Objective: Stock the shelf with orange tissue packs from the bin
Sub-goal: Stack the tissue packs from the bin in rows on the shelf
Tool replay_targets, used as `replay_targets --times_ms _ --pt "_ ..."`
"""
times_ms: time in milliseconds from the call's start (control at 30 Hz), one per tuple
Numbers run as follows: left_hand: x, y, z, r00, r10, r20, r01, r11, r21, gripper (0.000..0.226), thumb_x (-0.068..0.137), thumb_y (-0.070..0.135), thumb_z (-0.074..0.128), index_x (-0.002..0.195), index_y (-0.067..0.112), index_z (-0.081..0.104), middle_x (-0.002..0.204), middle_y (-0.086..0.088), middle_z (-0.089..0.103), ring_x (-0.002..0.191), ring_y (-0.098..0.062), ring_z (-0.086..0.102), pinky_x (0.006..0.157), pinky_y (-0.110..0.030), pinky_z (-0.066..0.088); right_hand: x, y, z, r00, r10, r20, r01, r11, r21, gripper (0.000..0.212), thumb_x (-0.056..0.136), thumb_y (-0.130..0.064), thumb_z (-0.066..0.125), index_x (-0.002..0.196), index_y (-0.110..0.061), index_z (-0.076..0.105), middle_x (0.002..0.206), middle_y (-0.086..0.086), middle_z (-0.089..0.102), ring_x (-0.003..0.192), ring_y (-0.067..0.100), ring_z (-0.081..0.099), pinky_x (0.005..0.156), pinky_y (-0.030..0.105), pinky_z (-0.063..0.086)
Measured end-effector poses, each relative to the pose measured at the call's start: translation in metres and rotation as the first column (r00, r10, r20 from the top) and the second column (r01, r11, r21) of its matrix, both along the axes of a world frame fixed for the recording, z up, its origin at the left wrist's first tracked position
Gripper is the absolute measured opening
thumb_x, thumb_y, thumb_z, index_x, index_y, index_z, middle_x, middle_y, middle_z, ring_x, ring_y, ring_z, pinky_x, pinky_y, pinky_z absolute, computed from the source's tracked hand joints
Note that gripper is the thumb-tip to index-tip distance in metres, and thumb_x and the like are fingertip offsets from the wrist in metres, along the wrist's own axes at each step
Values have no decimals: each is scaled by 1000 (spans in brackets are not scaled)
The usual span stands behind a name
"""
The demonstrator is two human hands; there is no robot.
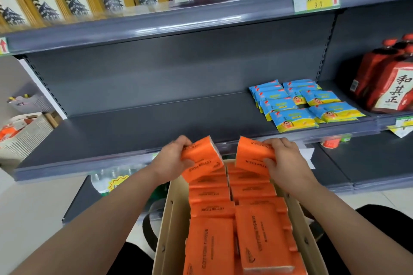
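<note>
Left hand (172,159) fingers clamped on one orange tissue pack (202,158); right hand (285,161) on a second pack (251,155). Likely light, soft, slick film: grip across narrow sides.

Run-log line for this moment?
left hand: grips left pack | right hand: grips right pack | both above bin | shelf: no orange packs

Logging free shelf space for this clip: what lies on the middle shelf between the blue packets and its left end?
Nothing: in the head view the shelf is bare grey board from the blue packets to its left end.
</note>
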State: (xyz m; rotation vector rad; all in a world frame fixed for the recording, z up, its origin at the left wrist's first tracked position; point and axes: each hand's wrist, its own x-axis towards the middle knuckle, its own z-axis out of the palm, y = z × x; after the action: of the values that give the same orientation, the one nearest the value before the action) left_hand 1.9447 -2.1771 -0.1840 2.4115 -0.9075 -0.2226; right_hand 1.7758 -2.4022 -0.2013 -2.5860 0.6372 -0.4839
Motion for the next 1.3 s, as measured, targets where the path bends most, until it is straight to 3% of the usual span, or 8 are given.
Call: replay_targets --times_ms 133,267,467,633,833,1033,1200,1300 --pt "12 -21 16 986 152 -68 -162 973 -164 41 80 12 71 115 20 50 96 2 60 88 -16 59 73 -25 44 21 -13 14 998 33 47 -32 999 -23 43 87 -14 60 128 -18 50 123 5 51 116 25 41 96 38 39" --pt "34 -45 29 969 249 -10 -246 953 -178 39 82 11 68 118 13 54 99 0 58 94 -20 57 76 -26 39 48 -33 32 992 36 125 -28 997 -66 44 84 -10 62 127 -14 53 121 10 53 111 30 43 96 41 37" --pt "82 -82 33 960 258 106 -250 965 -84 40 79 13 62 118 21 60 112 -9 60 102 -26 58 89 -31 46 93 -62 36 994 50 94 -35 988 -153 46 85 -13 63 129 -13 52 122 12 48 109 32 43 96 43 39" --pt "116 -124 25 953 269 136 -269 963 -20 41 82 12 58 122 20 57 118 -12 58 106 -29 57 83 -31 45 115 -77 21 997 65 -41 -70 988 -134 46 88 -12 56 132 -20 48 125 7 41 117 28 36 95 46 42" --pt "160 -183 24 939 283 198 -285 958 -15 36 86 6 51 122 10 54 122 -18 50 110 -38 55 91 -39 46 150 -101 17 992 124 6 -121 980 -159 49 84 -5 59 130 -19 50 123 7 46 114 29 40 97 43 40" --pt "214 -233 25 915 277 294 -298 954 31 44 87 7 46 126 26 55 125 -16 39 117 -37 42 93 -39 44 198 -120 11 990 136 44 -118 952 -281 44 87 -16 58 130 -26 52 121 0 51 114 27 39 92 40 38" --pt "246 -265 13 927 299 225 -301 953 -27 42 87 9 47 123 29 57 125 -14 39 111 -37 49 98 -42 45 221 -135 0 988 140 66 -112 942 -316 49 86 -15 60 132 -29 51 124 -4 52 115 24 39 94 38 38" --pt "256 -278 1 930 304 207 -291 952 -91 43 87 5 49 124 25 56 129 -12 38 109 -34 53 98 -36 45 225 -139 -10 986 155 53 -133 947 -293 54 83 -11 62 132 -29 50 123 -4 52 112 23 42 96 37 42"
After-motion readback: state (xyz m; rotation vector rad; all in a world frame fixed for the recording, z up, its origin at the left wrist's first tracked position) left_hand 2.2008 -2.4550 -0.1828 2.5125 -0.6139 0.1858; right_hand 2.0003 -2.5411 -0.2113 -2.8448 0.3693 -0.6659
